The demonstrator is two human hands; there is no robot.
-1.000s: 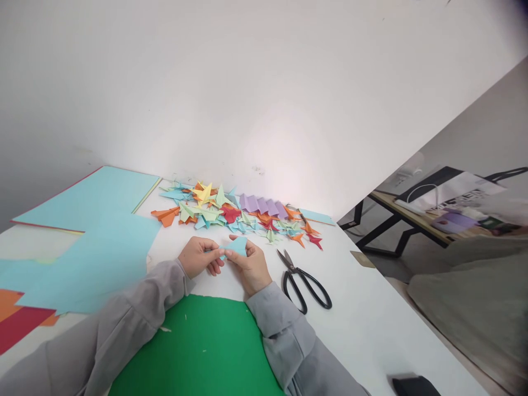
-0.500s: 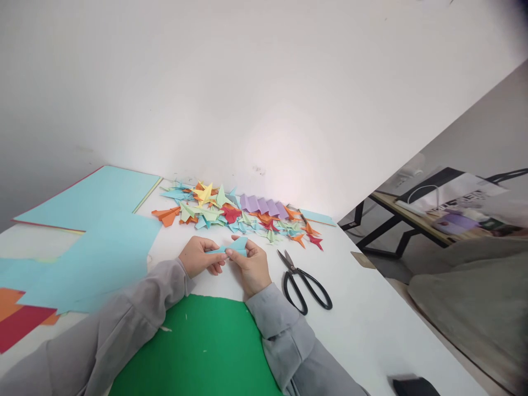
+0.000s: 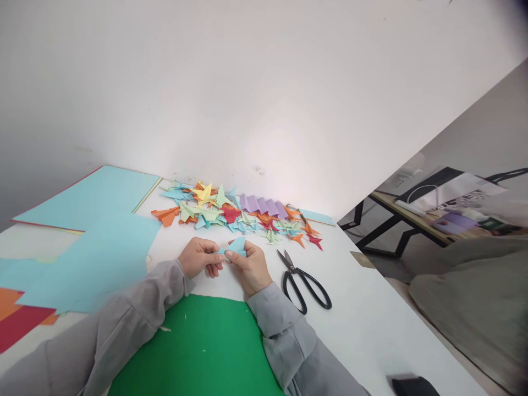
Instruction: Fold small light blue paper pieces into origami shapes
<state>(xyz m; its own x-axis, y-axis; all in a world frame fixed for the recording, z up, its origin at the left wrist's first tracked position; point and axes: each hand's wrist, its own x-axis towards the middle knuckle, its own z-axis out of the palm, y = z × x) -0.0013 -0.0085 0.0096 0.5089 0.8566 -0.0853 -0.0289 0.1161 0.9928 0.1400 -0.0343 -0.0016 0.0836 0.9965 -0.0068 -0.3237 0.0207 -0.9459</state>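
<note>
Between my two hands is a small folded piece of light blue paper (image 3: 237,246), held above the white table. My left hand (image 3: 201,257) pinches its left end between thumb and fingers. On its right part, my right hand (image 3: 248,263) grips with the thumb on top; a blue flap stands up behind that thumb. The fingers cover much of the paper, so its full shape is hidden. Just beyond my hands lies a pile of folded paper planes (image 3: 206,213) in several colours. Black-handled scissors (image 3: 297,275) lie to the right, blades slightly apart.
A green sheet (image 3: 198,346) lies under my forearms. Blue paper sheets (image 3: 103,253) spread on the left, with orange and red paper (image 3: 27,324) nearer. Purple pleated paper (image 3: 264,205) sits by the wall. A black object (image 3: 413,386) is at the front right.
My fingers have shifted slightly on the blue paper. Less of it shows by my left hand, and the flap by my right thumb is angled a little differently.
</note>
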